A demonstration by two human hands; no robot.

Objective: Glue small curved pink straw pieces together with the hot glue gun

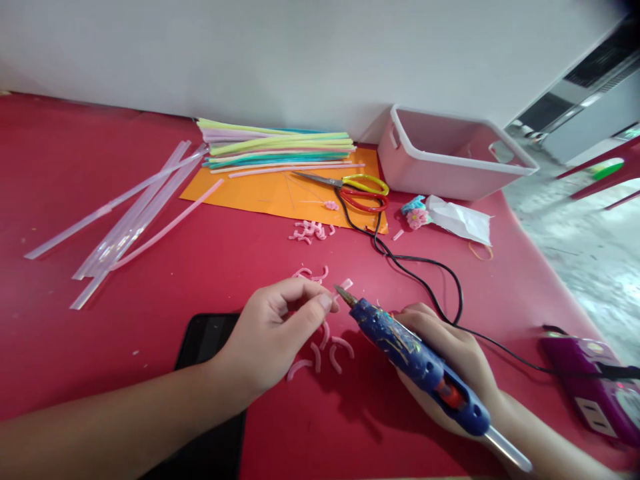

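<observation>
My left hand (280, 327) pinches a short pink pipe cleaner piece (345, 285) between thumb and forefinger. In my right hand (450, 360) is a blue hot glue gun (405, 347), its surface smeared with dried glue, a clear stick poking out of its back end. The nozzle points up and left, right at the pink piece; whether they touch I cannot tell. Several curved pink pipe cleaner pieces (341, 353) lie on the red table below and behind my left hand. Farther back sits a small heap of bent pink pieces (311, 231).
Scissors (363, 190) and bundled pipe cleaners (280, 147) lie on an orange sheet (240, 200). Clear glue sticks (135, 207) are at left, a pink bin (450, 167) at back right. A black cord (455, 287) runs to a purple power box (585, 380). A phone (210, 340) lies under my left arm.
</observation>
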